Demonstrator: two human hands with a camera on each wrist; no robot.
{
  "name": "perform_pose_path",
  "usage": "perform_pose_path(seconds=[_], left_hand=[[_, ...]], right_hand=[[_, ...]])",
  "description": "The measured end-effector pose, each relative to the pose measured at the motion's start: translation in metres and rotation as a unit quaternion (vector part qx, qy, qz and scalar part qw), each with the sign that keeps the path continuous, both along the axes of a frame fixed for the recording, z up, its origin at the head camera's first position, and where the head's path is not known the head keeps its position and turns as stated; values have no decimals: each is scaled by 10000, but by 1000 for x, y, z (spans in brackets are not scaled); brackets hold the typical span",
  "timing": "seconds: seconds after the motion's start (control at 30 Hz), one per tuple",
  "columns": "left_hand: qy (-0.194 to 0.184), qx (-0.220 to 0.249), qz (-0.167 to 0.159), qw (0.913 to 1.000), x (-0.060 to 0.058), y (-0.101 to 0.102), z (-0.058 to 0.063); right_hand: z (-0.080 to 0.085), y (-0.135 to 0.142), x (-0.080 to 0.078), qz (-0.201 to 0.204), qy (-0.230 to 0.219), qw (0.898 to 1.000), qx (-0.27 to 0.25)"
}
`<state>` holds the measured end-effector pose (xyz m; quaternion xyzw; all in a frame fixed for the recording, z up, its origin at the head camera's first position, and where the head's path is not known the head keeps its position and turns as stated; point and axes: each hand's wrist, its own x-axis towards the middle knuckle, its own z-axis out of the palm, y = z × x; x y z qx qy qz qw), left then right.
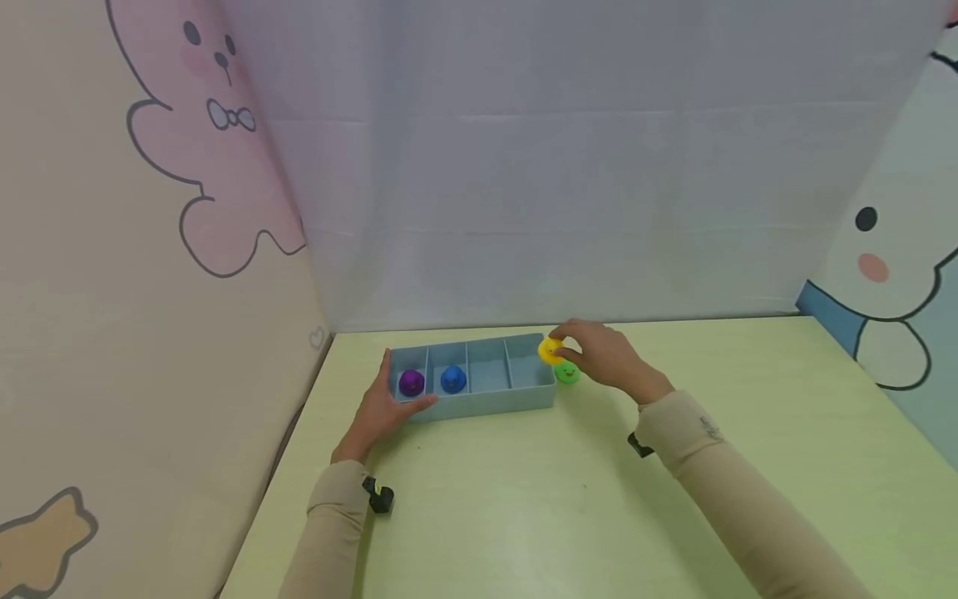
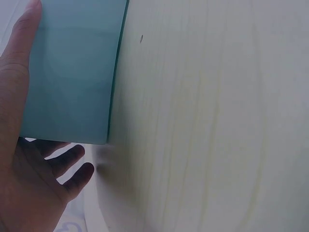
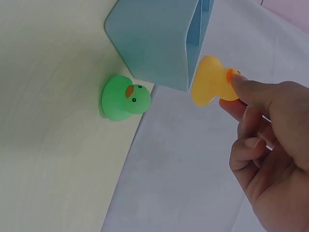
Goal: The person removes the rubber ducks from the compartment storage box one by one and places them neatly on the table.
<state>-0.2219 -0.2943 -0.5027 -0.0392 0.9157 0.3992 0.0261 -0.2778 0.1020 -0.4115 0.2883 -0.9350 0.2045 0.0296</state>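
Observation:
A light-blue divided box (image 1: 479,405) stands on the table. In its leftmost compartment sits a purple toy duck (image 1: 411,383), with a blue toy duck (image 1: 452,379) in the compartment beside it. My left hand (image 1: 380,414) holds the box's left end, thumb along the front wall (image 2: 72,72) and the other fingers around the end. Between thumb and fingertips, my right hand (image 1: 609,358) pinches a yellow rubber duck (image 3: 207,82) by its head, just above the box's right end. Below it, a green rubber duck (image 3: 116,99) rests on the table close to that end.
The pale wood-grain table (image 1: 509,507) reaches back to a hanging white cloth (image 1: 561,208). Walls printed with cartoon figures rise at the left (image 1: 150,349) and right (image 1: 898,249). The box's two right-hand compartments show bare floors.

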Motion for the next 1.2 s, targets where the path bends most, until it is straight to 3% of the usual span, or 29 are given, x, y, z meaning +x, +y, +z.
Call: perform_pose_path(seconds=[0.7,1.2], left_hand=[[17,-23,27,10000,-1,-3,-4],[-13,-84,77,9999,0,-2,-3]], right_hand=[[-15,39,-5,-241,34,9995,187],[-32,52,-7,-414,-249,9981,378]])
